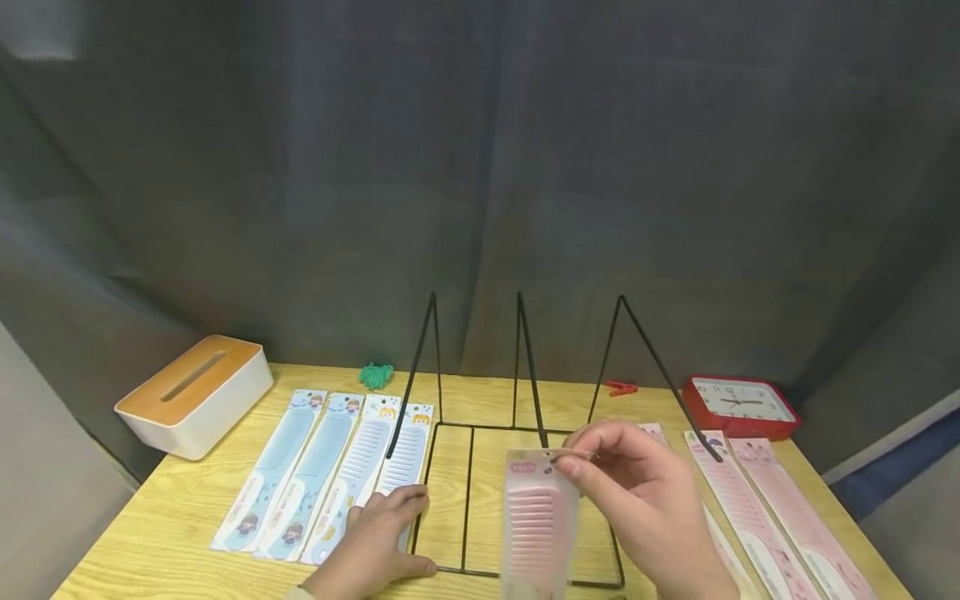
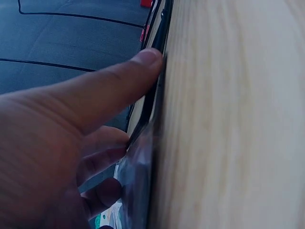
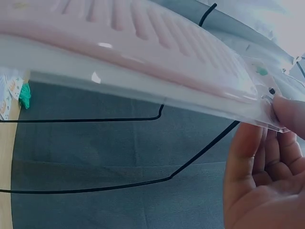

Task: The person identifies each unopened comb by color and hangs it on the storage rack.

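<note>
My right hand (image 1: 645, 500) pinches a packaged pink comb (image 1: 536, 533) at its top corner, thumb against fingers, and the comb hangs down. The card's hole is close to the tip of the middle prong of a black wire display rack (image 1: 468, 500). In the right wrist view the clear pack (image 3: 119, 52) stretches across the top, its punched hole beside my thumb. My left hand (image 1: 378, 542) rests at the rack's front left corner, thumb extended along the base wire, fingers at the side wire and touching the nearest packaged blue comb (image 1: 405, 446).
More packaged blue combs (image 1: 285, 467) lie left of the rack; packaged pink combs (image 1: 795, 517) lie at the right. Behind are a tissue box (image 1: 225, 408), green string (image 1: 376, 376), a red clip (image 1: 621, 388) and a red clock (image 1: 742, 404). The rack's prongs slope toward me.
</note>
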A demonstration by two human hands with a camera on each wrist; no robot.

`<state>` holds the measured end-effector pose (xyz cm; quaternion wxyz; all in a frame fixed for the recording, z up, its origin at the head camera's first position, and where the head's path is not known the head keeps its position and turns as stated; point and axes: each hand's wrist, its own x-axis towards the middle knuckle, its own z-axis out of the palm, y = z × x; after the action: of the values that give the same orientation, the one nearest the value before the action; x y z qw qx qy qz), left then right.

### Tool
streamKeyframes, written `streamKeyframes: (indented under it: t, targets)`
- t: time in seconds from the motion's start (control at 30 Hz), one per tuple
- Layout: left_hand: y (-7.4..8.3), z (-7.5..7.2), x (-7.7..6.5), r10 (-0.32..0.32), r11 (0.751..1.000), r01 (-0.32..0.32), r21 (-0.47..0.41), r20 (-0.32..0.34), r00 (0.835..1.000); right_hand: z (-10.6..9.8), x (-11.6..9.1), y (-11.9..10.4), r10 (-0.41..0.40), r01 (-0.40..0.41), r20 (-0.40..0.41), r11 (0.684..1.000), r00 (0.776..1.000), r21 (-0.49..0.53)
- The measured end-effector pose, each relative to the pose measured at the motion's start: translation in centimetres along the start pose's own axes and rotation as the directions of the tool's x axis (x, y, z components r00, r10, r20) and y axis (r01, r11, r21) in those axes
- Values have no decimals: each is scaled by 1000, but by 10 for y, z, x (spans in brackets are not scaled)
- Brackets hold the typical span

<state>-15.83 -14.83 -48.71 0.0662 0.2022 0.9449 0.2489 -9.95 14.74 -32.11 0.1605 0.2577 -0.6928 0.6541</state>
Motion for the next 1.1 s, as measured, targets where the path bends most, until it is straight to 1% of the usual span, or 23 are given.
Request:
streamKeyframes:
  t: [0.1,0.2,0.33,0.4,0.47,0.53,0.67,0.77,0.87,0.97,1.1]
  targets:
    - [0,-1,2,12,999,-12,30,-16,1000,1,4,2,-6,6,-13,1000,1000,0]
    - [0,-1,6,30,997,-27,67,-35,999,1,10,6,-10,8,-42,999,999,-53]
    - [0,-3,13,39,995,-33,97,-54,998,0,26,15,-7,0,-65,994,998,-114]
    - [0,-3,17,39,994,-33,108,-61,997,-1,35,21,10,-22,-88,991,996,-133]
    - [-1,-4,20,35,994,-28,109,-68,997,-2,46,29,38,-56,-114,986,993,-155]
    - [-1,-4,21,25,995,-17,99,-74,997,-4,61,39,68,-95,-140,975,988,-198]
    - [-1,-3,23,9,996,-3,84,-78,997,-10,98,61,111,-156,-177,952,978,-265]
    - [1,-2,24,4,997,1,77,-69,998,-14,126,77,130,-181,-190,941,973,-285]
    - [2,0,23,-2,998,6,65,-59,998,-18,148,89,145,-199,-201,937,969,-286]
    - [2,0,23,-5,998,9,64,-55,998,-20,162,94,166,-219,-200,934,966,-284]
    - [0,-2,23,-9,997,12,73,-52,999,-22,165,97,197,-245,-185,927,963,-286]
